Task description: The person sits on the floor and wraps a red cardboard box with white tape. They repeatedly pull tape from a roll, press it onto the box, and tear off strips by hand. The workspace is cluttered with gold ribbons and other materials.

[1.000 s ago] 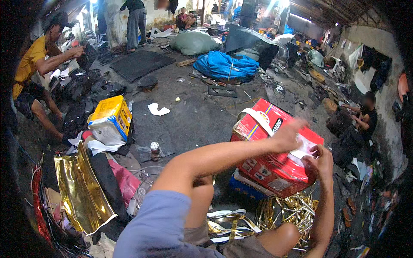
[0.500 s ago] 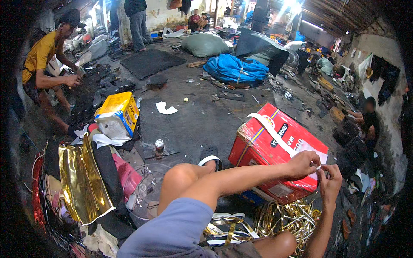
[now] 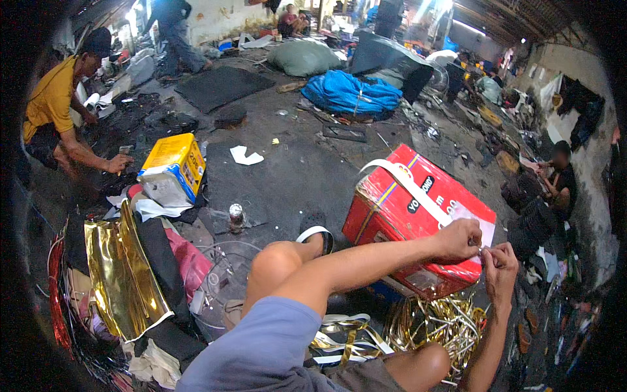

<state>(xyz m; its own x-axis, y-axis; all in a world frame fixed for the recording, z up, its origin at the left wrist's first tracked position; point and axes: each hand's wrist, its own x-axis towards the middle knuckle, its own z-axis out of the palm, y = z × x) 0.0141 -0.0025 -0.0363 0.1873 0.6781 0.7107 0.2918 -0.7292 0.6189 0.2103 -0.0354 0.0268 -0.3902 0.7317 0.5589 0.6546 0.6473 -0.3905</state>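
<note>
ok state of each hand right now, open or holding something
Left hand: closed, pinching the long flat white strip.
Right hand: closed, apparently pinching the same strip's end.

The dark grey floor [image 3: 281, 121], scuffed and littered with small scraps, carries a flat black mat [image 3: 225, 89] at eleven o'clock and a plump grey-green sack [image 3: 304, 59] at twelve. Toward one o'clock lie a tied blue bundle [image 3: 353, 93] and, just nearer, a dark rectangular frame [image 3: 344, 132]. A white scrap [image 3: 246, 155] rests at ten, tangled gold strips [image 3: 428, 320] between four and five.
</note>
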